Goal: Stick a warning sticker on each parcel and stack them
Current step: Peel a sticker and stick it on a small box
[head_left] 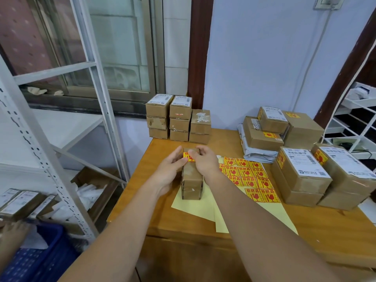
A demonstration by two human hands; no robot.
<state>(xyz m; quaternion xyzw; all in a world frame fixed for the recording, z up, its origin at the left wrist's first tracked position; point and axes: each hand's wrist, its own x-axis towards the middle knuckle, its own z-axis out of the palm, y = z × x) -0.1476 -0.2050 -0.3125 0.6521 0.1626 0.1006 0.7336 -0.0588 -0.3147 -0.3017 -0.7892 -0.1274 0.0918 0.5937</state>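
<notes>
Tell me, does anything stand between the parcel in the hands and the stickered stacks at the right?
Nothing solid. Between the parcel held by the left hand and right hand and the stickered stacks lies only the flat sticker sheet on the table.

This is a small parcel-packing room. Beyond the hands, labelled cardboard parcels (pixel 179 118) stand stacked on a wooden desk (pixel 305 224); to their right lies a sheet of red-and-yellow warning stickers (pixel 247 174), and to their left stands white metal shelving (pixel 53 165) holding more boxes.
</notes>
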